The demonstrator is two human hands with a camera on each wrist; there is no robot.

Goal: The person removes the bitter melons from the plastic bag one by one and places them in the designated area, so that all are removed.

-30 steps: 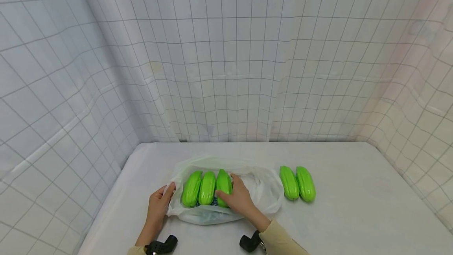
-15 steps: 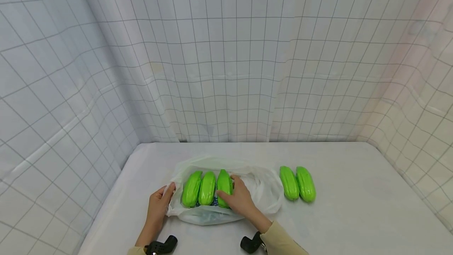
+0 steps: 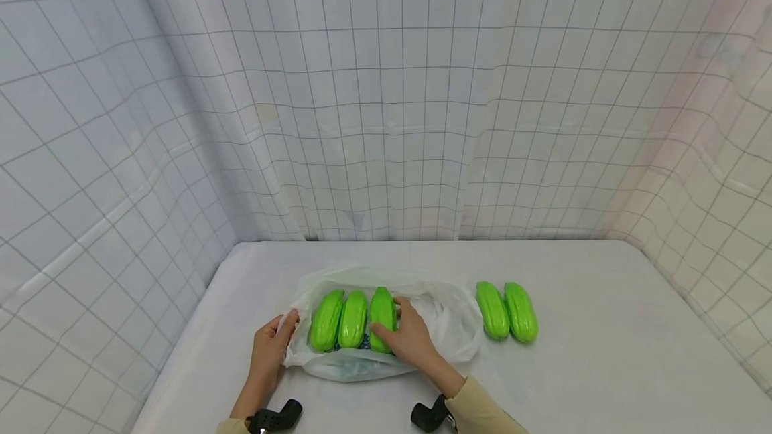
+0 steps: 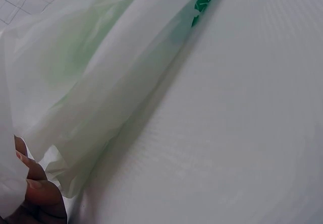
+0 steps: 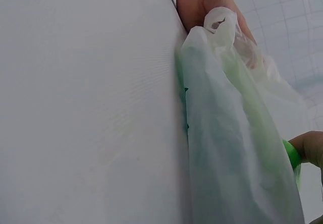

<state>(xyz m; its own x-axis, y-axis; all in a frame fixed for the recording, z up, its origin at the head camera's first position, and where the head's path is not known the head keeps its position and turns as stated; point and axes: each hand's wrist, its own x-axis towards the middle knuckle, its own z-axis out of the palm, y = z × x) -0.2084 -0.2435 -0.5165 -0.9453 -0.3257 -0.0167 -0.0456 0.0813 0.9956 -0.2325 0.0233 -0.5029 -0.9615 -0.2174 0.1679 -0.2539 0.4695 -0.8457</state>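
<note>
A thin white plastic bag [image 3: 346, 372] lies with its mouth spread in the head view. Inside it, glossy bright green gourd-shaped pieces lie side by side: a left one [image 3: 326, 321], a middle one [image 3: 352, 321] and a right one [image 3: 381, 312]. My right hand [image 3: 413, 337] grips the right gourd, thumb on its near left side and fingers over its far right side. The bag's left edge is pinched by my left hand [image 3: 268, 348]. In the right wrist view, my right thumb [image 5: 312, 147] presses the green gourd [image 5: 292, 154] behind the bag's wall.
Two more green gourds, one [image 3: 492, 310] beside the other [image 3: 521, 312], lie on the white table [image 3: 603, 353] to the right of the bag. A dark blue patterned patch [image 3: 364, 342] shows beneath the bagged gourds. A white gridded curtain [image 3: 386, 119] encloses the table's back and sides.
My right hand and the gourd it grips have shifted very slightly to the right, widening the gap to the middle gourd. My left hand stays at the bag's edge.
</note>
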